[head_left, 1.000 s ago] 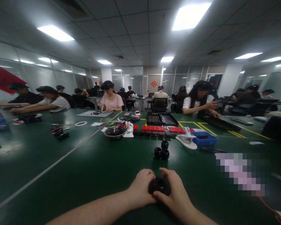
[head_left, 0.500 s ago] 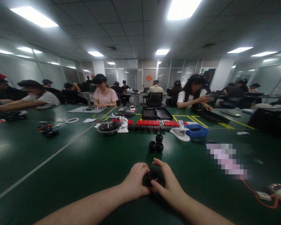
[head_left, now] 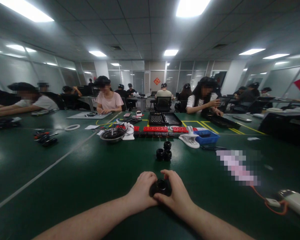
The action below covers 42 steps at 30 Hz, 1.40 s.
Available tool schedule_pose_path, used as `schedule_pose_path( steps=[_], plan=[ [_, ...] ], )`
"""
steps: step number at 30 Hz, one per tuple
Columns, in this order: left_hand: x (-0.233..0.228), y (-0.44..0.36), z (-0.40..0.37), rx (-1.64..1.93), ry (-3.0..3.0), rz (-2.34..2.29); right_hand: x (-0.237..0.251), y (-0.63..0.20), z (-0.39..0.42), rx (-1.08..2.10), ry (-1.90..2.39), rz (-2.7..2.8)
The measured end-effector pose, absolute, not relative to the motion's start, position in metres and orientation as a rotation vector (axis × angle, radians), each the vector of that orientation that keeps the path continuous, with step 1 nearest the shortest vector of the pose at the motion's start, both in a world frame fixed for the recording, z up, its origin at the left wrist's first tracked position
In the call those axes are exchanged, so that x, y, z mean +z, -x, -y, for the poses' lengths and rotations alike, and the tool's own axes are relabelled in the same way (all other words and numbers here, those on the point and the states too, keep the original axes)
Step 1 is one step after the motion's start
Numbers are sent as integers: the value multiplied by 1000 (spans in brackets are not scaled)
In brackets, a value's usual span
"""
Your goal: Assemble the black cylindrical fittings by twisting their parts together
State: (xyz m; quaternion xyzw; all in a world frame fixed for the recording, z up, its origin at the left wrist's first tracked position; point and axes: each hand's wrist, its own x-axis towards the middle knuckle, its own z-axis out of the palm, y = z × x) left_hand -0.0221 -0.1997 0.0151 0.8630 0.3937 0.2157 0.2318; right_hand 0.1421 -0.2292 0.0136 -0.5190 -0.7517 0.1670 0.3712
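In front of me on the green table (head_left: pixel 110 170) is a black, rounded, hollow piece (head_left: pixel 162 185), its round hole facing up. Dark shapes show under and beside it, too dim to tell apart. My left hand (head_left: pixel 143 189) curls round the left side of this black cluster. On the other side my right hand (head_left: pixel 176 190) cups it, thumb in front and fingers behind. Farther off stands a small pile of similar black pieces (head_left: pixel 167 154), one resting on top of two others.
Beyond the pile lie a red-and-black strip (head_left: pixel 155 129), a white clamp-like stand (head_left: pixel 190 137), a blue bin (head_left: pixel 206 136) and a metal bowl of cables (head_left: pixel 113 134). Tools (head_left: pixel 46 137) lie left. A white device (head_left: pixel 296 202) with an orange cord is at right. Co-workers sit opposite.
My right hand has closed in on the black cluster, its thumb now lower along the near side. My left hand keeps its hold. The whole view has shifted slightly.
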Motion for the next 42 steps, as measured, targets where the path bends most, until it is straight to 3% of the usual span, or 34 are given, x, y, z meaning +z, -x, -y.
schedule_pose_path(
  steps=[8, 26, 35, 42],
  plan=[
    [20, 23, 202, 579, -2355, -1084, 10, -153, 235, 549, 1025, 2020],
    [16, 22, 201, 609, -2380, -1085, 11, -141, 228, 334, 1339, 1937],
    [14, 24, 200, 605, -2383, -1059, 12, -148, 233, 498, 991, 2097],
    [15, 24, 202, 632, -2382, -1055, 10, -148, 232, 397, 1154, 1974]
  ],
)
